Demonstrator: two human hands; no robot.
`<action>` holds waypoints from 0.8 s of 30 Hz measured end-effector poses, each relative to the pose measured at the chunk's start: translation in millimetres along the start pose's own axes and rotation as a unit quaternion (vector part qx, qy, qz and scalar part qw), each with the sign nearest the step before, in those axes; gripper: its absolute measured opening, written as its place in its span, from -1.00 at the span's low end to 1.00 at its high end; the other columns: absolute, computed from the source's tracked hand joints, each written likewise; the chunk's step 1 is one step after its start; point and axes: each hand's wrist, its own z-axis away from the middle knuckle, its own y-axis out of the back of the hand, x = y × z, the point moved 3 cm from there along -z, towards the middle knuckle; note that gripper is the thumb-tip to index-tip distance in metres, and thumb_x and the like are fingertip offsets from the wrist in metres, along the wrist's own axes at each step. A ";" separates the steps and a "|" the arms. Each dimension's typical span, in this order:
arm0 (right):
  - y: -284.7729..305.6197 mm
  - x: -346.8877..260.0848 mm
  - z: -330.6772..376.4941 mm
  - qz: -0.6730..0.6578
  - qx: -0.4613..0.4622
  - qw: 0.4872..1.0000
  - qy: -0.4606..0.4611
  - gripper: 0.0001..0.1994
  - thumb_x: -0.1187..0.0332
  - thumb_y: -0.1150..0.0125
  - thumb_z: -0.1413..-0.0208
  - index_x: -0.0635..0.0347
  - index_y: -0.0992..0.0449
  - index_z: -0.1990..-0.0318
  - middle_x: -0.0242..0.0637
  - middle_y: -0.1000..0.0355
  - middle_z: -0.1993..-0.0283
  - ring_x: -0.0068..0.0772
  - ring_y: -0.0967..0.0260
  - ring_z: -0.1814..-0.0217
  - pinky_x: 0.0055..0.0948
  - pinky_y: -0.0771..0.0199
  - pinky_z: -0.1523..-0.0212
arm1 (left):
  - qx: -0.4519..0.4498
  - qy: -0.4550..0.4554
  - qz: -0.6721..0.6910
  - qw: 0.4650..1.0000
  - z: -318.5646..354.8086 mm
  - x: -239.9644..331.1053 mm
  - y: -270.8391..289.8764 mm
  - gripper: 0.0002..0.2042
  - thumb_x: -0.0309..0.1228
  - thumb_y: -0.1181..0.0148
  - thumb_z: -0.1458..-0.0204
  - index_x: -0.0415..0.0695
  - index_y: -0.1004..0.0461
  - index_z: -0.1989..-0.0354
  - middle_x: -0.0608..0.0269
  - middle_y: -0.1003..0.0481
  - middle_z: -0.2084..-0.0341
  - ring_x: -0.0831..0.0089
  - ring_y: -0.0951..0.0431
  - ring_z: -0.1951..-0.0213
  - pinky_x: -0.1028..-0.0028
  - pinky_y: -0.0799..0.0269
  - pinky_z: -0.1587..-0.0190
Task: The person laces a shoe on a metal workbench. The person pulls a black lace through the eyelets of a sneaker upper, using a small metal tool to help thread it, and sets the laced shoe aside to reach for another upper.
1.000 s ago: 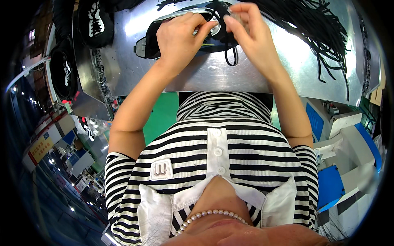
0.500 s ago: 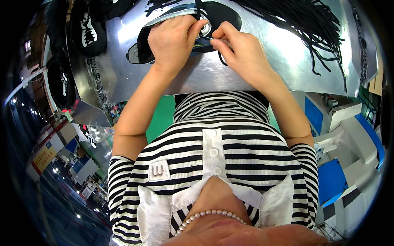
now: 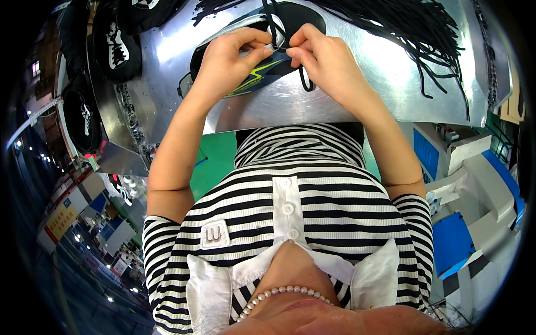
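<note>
Both hands are being held close together at the far edge of the metal table (image 3: 346,100), with the forearms stretched forward from the lower part of the view and bent slightly inward at the wrists. The left hand (image 3: 226,67) is being curled over the dark shoe (image 3: 262,61), its thumb and forefinger pinched together on a thin black lace (image 3: 304,84). The right hand (image 3: 324,61) is being held just beside it, its fingertips also pinched on the same lace, so that the two pinches are almost touching. A loop of that lace is being let hang below the right hand onto the table.

The shoe is being kept flat on the table under the hands, with a yellow-green mark showing on its side. Much of it is being covered by the fingers, and its far end is being cut off near the top edge. Whether the lace tip is being passed through an eyelet cannot be told, since the spot is too small and partly hidden.

One shoe is being worked on. A loose heap of black laces (image 3: 424,39) is lying to the right, too tangled to count. At the left rim, three more dark shoes (image 3: 114,47) are being shown, bent by the lens and partly cut off.
</note>
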 end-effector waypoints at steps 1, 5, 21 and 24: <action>-1.0 0.4 0.3 0.019 0.004 1.000 0.000 -0.81 0.29 -0.20 -0.17 0.18 -0.40 0.19 -0.18 -0.54 0.48 -0.06 -0.54 0.38 -0.13 -0.50 0.31 | -0.016 0.019 0.017 1.000 1.7 1.8 -0.3 -0.78 -0.41 -0.32 -0.02 -0.20 -0.59 0.17 0.11 -0.62 0.38 0.31 -0.63 0.34 0.41 -0.50 0.24; -17.0 -11.8 0.3 0.160 -0.020 0.987 -0.027 -0.73 0.32 -0.21 -0.15 0.25 -0.32 0.11 -0.05 -0.54 0.44 0.01 -0.55 0.33 -0.05 -0.50 0.27 | -0.044 -0.001 0.003 0.999 11.2 17.7 -19.3 -0.83 -0.55 -0.25 -0.09 -0.30 -0.55 0.15 0.23 -0.59 0.36 0.55 -0.54 0.31 0.53 -0.45 0.16; 25.8 -7.7 -36.2 -0.202 0.069 0.975 0.067 -0.63 0.43 -0.49 0.05 0.18 -0.36 0.17 -0.44 -0.39 0.32 -0.65 -0.31 0.25 -0.64 -0.34 0.22 | 0.077 -0.066 -0.094 0.990 51.4 17.4 24.8 -0.83 -0.48 -0.26 -0.05 -0.23 -0.54 0.19 0.22 -0.57 0.38 0.37 -0.57 0.39 0.49 -0.49 0.27; 23.3 -21.2 -25.0 -0.207 0.098 0.971 0.072 -0.61 0.49 -0.48 0.05 0.19 -0.33 0.16 -0.49 -0.36 0.33 -0.73 -0.28 0.32 -0.72 -0.29 0.38 | -0.127 0.153 0.251 0.947 52.3 -12.7 35.0 -0.62 -0.14 -0.07 -0.27 -0.16 -0.50 -0.08 0.20 -0.56 0.07 0.44 -0.50 0.01 0.45 -0.34 -0.10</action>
